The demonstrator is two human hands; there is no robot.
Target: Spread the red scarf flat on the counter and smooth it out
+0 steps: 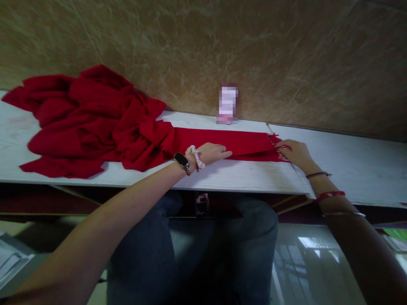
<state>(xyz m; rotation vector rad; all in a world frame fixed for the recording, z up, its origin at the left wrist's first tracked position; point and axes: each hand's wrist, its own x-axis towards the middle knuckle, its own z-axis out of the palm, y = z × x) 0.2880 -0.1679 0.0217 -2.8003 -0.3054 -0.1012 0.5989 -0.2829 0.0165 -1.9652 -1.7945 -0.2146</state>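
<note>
A red fringed scarf [222, 139] lies on a white wood-grain tabletop. Its right part is spread flat in a narrow strip, and its left part is bunched in a loose heap. My left hand [211, 153] rests on the lower edge of the strip, fingers stretched out. At the fringed right end, my right hand [295, 153] pinches the edge of the scarf near the tassels. The fingertips there partly cover the fringe.
Behind the narrow tabletop [248, 178] rises a brown marbled wall [190, 51]. A phone-like object [228, 103], blurred out, leans against that wall beyond the scarf. Below the table's front edge are my knees in jeans [254, 228]. A seam crosses the tabletop near my right hand.
</note>
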